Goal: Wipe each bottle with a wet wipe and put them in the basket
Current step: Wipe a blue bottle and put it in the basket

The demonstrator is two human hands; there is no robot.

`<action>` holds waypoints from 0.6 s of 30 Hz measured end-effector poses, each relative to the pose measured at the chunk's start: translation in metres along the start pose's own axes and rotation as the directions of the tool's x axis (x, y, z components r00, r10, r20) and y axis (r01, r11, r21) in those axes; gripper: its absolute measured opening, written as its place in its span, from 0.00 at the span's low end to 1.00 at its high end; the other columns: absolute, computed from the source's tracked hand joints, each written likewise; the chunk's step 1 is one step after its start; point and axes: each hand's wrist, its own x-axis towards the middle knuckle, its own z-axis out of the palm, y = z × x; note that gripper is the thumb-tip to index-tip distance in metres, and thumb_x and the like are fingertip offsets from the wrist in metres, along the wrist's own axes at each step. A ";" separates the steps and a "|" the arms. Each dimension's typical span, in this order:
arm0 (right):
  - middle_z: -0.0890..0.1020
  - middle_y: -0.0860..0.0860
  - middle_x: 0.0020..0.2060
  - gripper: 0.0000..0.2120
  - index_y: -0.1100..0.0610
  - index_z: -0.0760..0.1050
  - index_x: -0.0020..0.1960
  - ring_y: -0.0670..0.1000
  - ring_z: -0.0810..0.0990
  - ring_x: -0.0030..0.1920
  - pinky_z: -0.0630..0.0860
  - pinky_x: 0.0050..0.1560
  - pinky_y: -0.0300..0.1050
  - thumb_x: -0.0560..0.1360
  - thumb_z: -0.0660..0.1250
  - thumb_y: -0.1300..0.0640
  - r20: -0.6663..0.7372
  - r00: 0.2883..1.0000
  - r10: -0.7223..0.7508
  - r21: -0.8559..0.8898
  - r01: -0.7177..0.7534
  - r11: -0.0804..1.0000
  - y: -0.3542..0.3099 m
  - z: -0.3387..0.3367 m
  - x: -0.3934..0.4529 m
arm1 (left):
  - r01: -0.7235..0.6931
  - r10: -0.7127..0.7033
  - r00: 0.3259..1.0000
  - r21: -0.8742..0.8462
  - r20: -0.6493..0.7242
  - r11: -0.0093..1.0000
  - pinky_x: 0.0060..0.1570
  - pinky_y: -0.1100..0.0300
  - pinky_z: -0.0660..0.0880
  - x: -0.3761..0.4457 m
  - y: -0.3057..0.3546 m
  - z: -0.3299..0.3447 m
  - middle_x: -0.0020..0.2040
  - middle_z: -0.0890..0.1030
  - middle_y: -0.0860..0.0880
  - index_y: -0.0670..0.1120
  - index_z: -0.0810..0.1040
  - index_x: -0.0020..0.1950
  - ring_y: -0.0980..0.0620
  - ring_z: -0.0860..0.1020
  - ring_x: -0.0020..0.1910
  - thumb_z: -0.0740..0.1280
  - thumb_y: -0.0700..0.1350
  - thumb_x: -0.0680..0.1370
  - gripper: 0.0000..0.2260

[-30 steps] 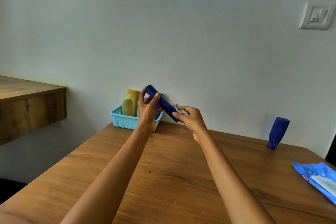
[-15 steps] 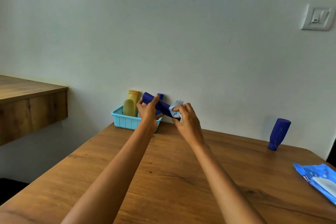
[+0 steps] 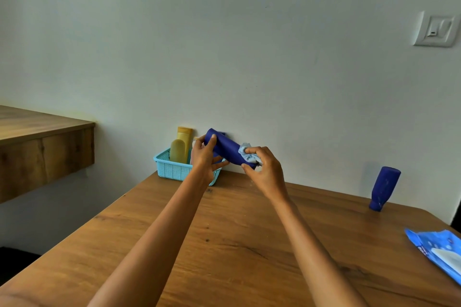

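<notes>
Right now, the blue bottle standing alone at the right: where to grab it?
Wrap the wide upper body of the blue bottle from the front side. It stands cap-down on the table, leaning slightly right, back near the wall; the narrow base looks tippy, so avoid pushing low.

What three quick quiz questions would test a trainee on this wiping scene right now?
1. True or false: the right hand presses the wet wipe on the held blue bottle.
2. Which hand grips the bottle's upper end? A left hand, B right hand.
3. Fill in: the other blue bottle stands on the ____, not in the basket.

Key: 1 true; 2 A; 3 table.
</notes>
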 end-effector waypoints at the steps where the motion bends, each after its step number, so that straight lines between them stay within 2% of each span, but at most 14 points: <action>1: 0.78 0.51 0.53 0.17 0.55 0.76 0.57 0.44 0.76 0.49 0.69 0.42 0.23 0.69 0.73 0.62 0.008 1.000 -0.008 -0.007 0.008 1.000 -0.001 -0.001 0.001 | -0.001 0.001 1.000 -0.008 0.012 1.000 0.39 0.49 0.80 -0.001 0.001 0.000 0.58 0.78 0.42 0.50 0.70 0.62 0.41 0.81 0.50 0.66 0.47 0.78 0.14; 6: 0.78 0.47 0.55 0.14 0.53 0.77 0.58 0.44 0.77 0.52 0.73 0.45 0.31 0.72 0.69 0.59 0.052 0.998 -0.024 -0.015 0.025 1.000 -0.004 -0.003 0.006 | -0.035 0.027 0.996 0.095 0.085 0.995 0.36 0.53 0.80 -0.004 -0.001 0.005 0.55 0.79 0.41 0.47 0.71 0.63 0.42 0.81 0.49 0.68 0.46 0.77 0.16; 10: 0.77 0.49 0.58 0.14 0.56 0.76 0.62 0.46 0.77 0.55 0.71 0.47 0.27 0.77 0.62 0.61 0.033 0.999 0.001 0.013 -0.001 1.000 -0.005 -0.002 0.009 | -0.011 -0.019 0.979 0.144 0.201 0.989 0.36 0.54 0.80 -0.010 -0.012 0.011 0.54 0.78 0.44 0.52 0.73 0.57 0.45 0.80 0.48 0.68 0.46 0.77 0.10; 12: 0.77 0.50 0.58 0.15 0.57 0.75 0.63 0.46 0.77 0.56 0.71 0.48 0.25 0.78 0.59 0.63 0.013 1.000 0.013 0.039 -0.014 0.999 -0.006 -0.003 0.012 | 0.015 -0.053 0.964 0.147 0.261 0.989 0.38 0.53 0.80 -0.011 -0.014 0.014 0.54 0.78 0.44 0.50 0.73 0.60 0.45 0.80 0.49 0.67 0.46 0.77 0.11; 14: 0.77 0.50 0.59 0.15 0.57 0.74 0.64 0.46 0.76 0.57 0.72 0.50 0.29 0.79 0.58 0.62 0.006 1.000 0.011 0.039 -0.011 0.999 -0.008 -0.004 0.014 | 0.033 -0.082 0.950 0.164 0.302 0.986 0.41 0.52 0.79 -0.011 -0.015 0.016 0.54 0.79 0.43 0.48 0.72 0.63 0.45 0.79 0.52 0.65 0.48 0.78 0.15; 16: 0.76 0.51 0.60 0.16 0.56 0.73 0.65 0.46 0.76 0.58 0.73 0.50 0.31 0.79 0.58 0.62 0.019 1.000 -0.006 0.020 0.006 1.000 -0.008 -0.005 0.016 | 0.049 -0.103 0.944 0.174 0.313 0.984 0.43 0.51 0.79 -0.011 -0.016 0.018 0.56 0.78 0.42 0.47 0.72 0.64 0.44 0.79 0.53 0.64 0.50 0.79 0.15; 18: 0.76 0.51 0.61 0.17 0.56 0.71 0.67 0.47 0.76 0.58 0.73 0.50 0.32 0.79 0.58 0.62 0.057 0.998 -0.005 0.006 0.005 1.000 -0.008 -0.005 0.017 | 0.075 -0.119 0.951 0.160 0.286 0.984 0.41 0.52 0.79 -0.011 -0.015 0.019 0.56 0.78 0.41 0.47 0.73 0.61 0.43 0.79 0.53 0.65 0.51 0.78 0.14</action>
